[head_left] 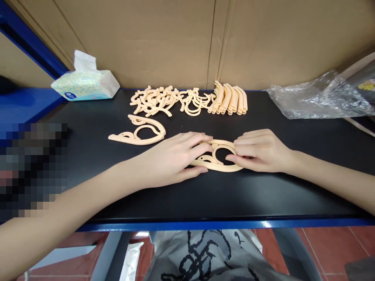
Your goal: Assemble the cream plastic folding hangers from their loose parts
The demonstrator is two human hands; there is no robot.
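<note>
Both my hands rest on the black table (205,195) around one beige swan-shaped plastic piece (217,160). My left hand (175,158) holds its left side, with the thumb under its lower edge and the fingers curled over its top. My right hand (260,151) pinches its right side, fingers pressed together on the rim. The piece lies flat between them. Left of my left hand lies another swan-shaped piece (139,133), untouched.
A heap of loose beige pieces (164,100) and a row of stacked curved strips (230,99) lie at the back. A tissue pack (84,84) sits back left, a crumpled clear plastic bag (322,97) back right. Cardboard walls stand behind. A blurred patch covers the left edge.
</note>
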